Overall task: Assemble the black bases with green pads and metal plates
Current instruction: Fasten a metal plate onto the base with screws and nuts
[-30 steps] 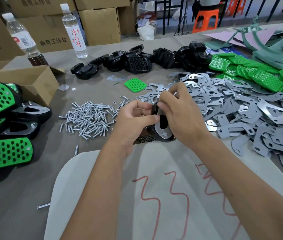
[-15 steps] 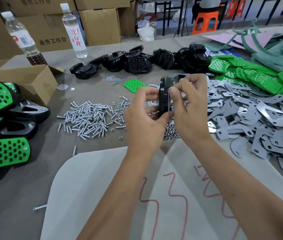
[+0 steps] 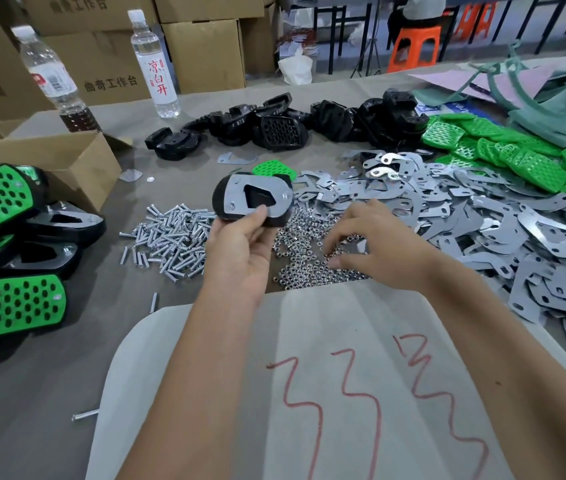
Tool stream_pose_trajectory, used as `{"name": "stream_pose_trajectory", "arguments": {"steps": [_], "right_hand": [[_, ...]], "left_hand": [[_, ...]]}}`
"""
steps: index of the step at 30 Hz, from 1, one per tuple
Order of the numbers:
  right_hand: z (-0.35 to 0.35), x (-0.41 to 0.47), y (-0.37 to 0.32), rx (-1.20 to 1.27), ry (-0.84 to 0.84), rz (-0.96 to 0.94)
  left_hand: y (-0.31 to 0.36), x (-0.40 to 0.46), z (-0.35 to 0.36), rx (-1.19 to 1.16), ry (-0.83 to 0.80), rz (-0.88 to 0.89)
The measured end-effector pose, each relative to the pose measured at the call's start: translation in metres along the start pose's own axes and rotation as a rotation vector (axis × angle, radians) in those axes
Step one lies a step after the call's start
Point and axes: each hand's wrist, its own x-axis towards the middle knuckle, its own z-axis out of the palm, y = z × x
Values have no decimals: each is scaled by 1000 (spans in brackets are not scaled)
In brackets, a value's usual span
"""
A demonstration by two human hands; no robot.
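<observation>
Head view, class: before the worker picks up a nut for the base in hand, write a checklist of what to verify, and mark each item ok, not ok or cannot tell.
1. Black base held off the table by the left hand: ok.
2. Metal plate lies on the base, facing the camera: ok.
3. Screws seated in the plate's holes: cannot tell; only small bright spots show.
4. Right hand over the pile of nuts, fingertips down among them: ok.
5. A nut already pinched in the right hand: cannot tell.
6. Green pad fitted on the base's far side: cannot tell; hidden.
</observation>
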Motion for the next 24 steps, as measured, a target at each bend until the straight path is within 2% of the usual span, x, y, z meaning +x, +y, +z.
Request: {"name": "stream_pose_trajectory", "arguments": {"steps": [5,12,14,16,19,24], "right_hand": [[5,3,0,-70,60,10],[14,5,-14,-75,8,12],[15,6,-15,-97,40,-8],[16,6,-17,12,208,-35],[15,5,-20,384,496,-6],[20,7,-22,589,543,-8]], "left_hand": [[-1,-2,0,-74,-49,-140],[-7,-2,-1,142,-33,-79],[-8,-3,-1,161,-30,-49],[-7,-4,0,199,-52,-30],[-9,-5,-1,313,-71,-9],[-12,-9,1,410,-127,-35]]}}
